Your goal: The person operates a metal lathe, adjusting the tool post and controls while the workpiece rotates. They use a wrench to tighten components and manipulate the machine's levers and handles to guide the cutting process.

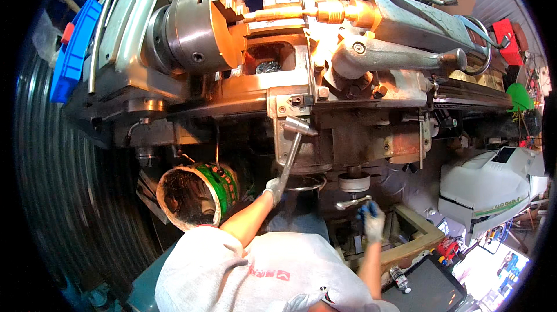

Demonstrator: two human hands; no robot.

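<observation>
In the head view, the left hand (272, 189), in a pale glove, is closed around the lower end of a metal hammer-like tool (290, 161). The tool stands slantwise, its head far from the person, in front of the lathe carriage (354, 145); probably it is gripped low so that the heavy head stays free. Whether this head touches the carriage, I cannot tell.

The right hand (372, 224), in a glove with blue on the fingers, appears to pinch the right end of a small wrench (351, 202), which points to the left, near a white round knob (354, 183). The exact finger contact is too blurred to be sure.

Farther away, a shaft (278, 15) lies between the chuck (197, 30) on the left and the tailstock (418, 22) on the right, I suppose in order to support both its ends. A bucket (218, 187) is tilted with its mouth to the near left, below the chuck; its content is dark and hard to recognise.

The strong light washes out the area around the tool post (348, 68). The near torso in a white shirt (249, 271) hides part of the floor, and a white machine cover (487, 187) on the right is partly lost toward the rim
</observation>
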